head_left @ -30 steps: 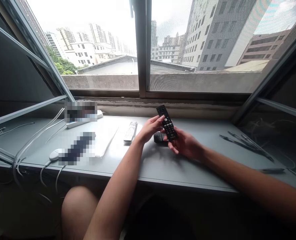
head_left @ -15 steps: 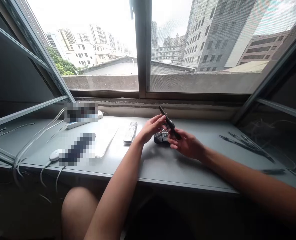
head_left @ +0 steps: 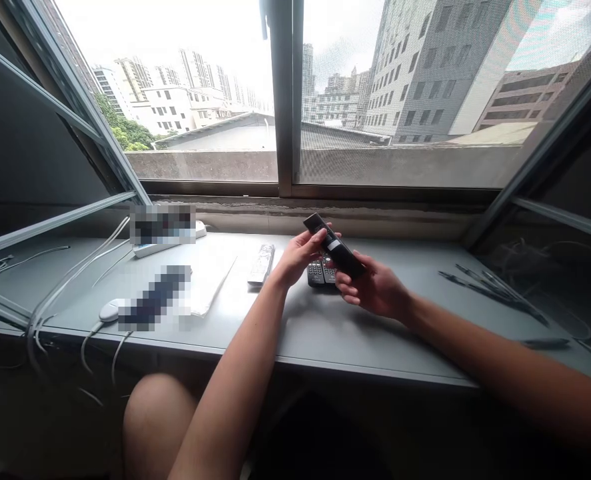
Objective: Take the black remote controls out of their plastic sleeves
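Observation:
A black remote control [head_left: 342, 256] is held above the desk, slanting from upper left to lower right. A broad dark face with a small pale label is turned towards me. My left hand [head_left: 299, 256] grips its far end, thumb on that face and fingertips showing behind. Around the near end, my right hand [head_left: 376, 288] is closed, some fingers curled beneath. On the desk just below lie black remotes [head_left: 317, 275] side by side, partly covered by my hands and the held one. To the left of my left wrist lies a white remote [head_left: 260, 265].
Pale paper [head_left: 214, 288] lies on the desk [head_left: 295, 333], left of the white remote. A power strip [head_left: 200, 229] stands at the back left, and cables [head_left: 75, 270] run over the left edge. Dark pens or thin tools [head_left: 495, 293] lie at right. Metal frames flank the desk.
The held remote has rolled from nearly edge-on to showing its broad face with the pale label. My left thumb now lies across it. The things on the desk have stayed put.

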`<state>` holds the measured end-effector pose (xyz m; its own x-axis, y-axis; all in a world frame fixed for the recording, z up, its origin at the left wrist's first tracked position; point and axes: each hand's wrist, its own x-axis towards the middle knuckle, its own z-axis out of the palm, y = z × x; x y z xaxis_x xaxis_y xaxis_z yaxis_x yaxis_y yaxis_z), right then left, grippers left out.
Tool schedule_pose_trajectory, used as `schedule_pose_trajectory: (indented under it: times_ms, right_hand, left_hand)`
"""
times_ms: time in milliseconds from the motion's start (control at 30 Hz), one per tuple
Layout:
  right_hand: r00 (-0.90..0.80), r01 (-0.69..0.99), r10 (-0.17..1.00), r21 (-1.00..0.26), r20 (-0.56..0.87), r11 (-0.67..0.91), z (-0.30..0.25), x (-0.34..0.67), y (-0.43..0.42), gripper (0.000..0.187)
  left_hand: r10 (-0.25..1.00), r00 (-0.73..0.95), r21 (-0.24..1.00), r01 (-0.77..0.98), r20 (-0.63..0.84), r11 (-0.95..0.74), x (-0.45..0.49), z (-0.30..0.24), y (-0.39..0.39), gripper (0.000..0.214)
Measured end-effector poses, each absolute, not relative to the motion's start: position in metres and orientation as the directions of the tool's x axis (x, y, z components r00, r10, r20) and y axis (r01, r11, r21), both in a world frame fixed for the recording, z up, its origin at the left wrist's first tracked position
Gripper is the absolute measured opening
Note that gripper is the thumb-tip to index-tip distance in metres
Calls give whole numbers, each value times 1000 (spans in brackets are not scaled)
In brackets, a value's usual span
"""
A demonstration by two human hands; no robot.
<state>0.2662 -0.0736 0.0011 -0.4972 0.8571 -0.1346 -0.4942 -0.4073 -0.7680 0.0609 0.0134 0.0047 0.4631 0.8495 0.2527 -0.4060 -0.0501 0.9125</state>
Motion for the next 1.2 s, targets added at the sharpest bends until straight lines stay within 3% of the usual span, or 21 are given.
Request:
schedule_pose_trajectory:
  times_ms: [167,300,433,633,867,1033,1200]
  right_hand:
    - [-494,-515,861,-759,-116,-398,1,268,-73,41]
    - [-472,-432,877,-844,-87,-317,-6,267,-71,32]
    - [-444,-320,891,-912,-96,-258,-12,265,-71,33]
    - [-477,-329,878,-916,-49,-229,-10,263,-75,41]
    - [-523,-299,853,-939,11,-171,-17,264,-73,45]
    - [-512,-234,858,-967,30,-106,-17,264,-72,38]
    - [-561,-137,828,-985,-14,-109,-10,264,-76,45]
  left_hand:
    - [864,454,924,-381,216,-31,63,1,16,56]
    - [868,466,932,-361,170,12,65,1,17,59]
    - [850,499,948,-317,168,-1,64,0,16,61]
    - [858,453,927,-368,244,-69,59,-1,19,58]
    - [865,448,884,-468,225,13,59,4,17,59]
    - [846,491,902,-431,205,32,56,9,14,67]
    - [835,512,911,-412,199,35,55,10,13,69]
